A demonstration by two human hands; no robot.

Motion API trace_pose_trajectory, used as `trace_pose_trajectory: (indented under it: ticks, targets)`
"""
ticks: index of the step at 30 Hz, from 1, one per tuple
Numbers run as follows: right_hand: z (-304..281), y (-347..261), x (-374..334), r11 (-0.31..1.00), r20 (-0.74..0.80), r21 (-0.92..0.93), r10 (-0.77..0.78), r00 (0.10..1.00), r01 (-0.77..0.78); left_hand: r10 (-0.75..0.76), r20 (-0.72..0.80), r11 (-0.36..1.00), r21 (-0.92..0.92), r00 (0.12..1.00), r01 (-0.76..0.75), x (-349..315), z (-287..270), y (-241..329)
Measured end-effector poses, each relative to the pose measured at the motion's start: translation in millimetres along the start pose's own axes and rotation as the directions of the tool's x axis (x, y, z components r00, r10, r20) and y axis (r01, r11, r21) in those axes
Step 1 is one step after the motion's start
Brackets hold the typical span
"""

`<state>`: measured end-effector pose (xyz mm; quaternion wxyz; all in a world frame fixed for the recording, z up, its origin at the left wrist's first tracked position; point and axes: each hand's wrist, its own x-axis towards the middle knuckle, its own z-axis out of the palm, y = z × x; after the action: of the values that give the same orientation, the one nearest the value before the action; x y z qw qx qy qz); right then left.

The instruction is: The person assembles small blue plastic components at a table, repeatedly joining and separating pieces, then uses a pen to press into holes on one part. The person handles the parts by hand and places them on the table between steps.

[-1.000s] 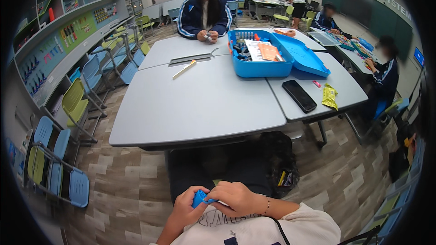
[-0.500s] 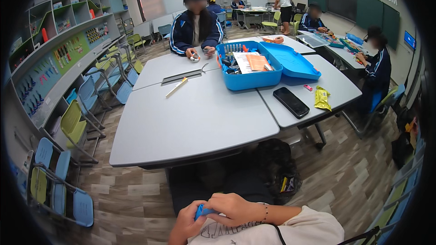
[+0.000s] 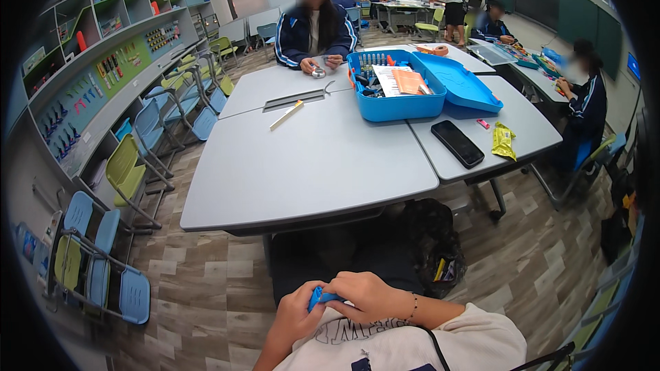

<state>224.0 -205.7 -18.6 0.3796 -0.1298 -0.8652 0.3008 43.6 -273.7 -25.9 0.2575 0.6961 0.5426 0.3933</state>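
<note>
Close to my body, below the table's near edge, both hands are closed around a small blue piece (image 3: 319,298). Its kind cannot be made out, since fingers cover most of it. My left hand (image 3: 300,310) grips it from the left with the thumb on top. From the right, my right hand (image 3: 366,297) curls over its other side. The white table (image 3: 309,172) lies beyond my hands. On it stands an open blue toolbox (image 3: 399,108) filled with tools, markers and papers.
A black phone (image 3: 457,144), a yellow wrapper (image 3: 503,141) and a small pink piece (image 3: 483,124) lie at the right. A white stick (image 3: 286,116) lies at the left. Across sits a person (image 3: 316,27). A dark bag (image 3: 436,247) hangs under the table edge.
My hands have risen slightly and shifted right in view, still around the blue piece. The whole scene has shifted right and a little up. The person across keeps handling a small object.
</note>
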Motion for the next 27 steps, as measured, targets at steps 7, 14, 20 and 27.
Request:
trace_pose_trajectory:
  ticks: [7,14,20,27]
  targets:
    - [-4.0,-2.7,1.7,1.000,0.014,-0.014,-0.026,1.000,0.026,0.050,-0.039,0.997,0.063,0.998,-0.047,0.1,-0.3,2.7]
    - [-5.0,-4.2,8.4,1.000,0.048,-0.018,-0.001,0.999,0.001,0.008,-0.024,0.999,0.047,1.000,-0.007,0.8,-3.3,-2.4]
    - [-26.4,9.4,19.2,0.972,0.228,0.141,0.156,0.961,-0.191,-0.048,0.012,0.999,-0.006,0.999,0.048,3.4,-2.2,-7.5]
    - [-104.6,79.1,90.1,0.753,0.097,0.402,0.531,0.842,-0.521,-0.124,0.038,0.991,-0.045,0.992,0.126,-4.1,-0.6,-3.0]
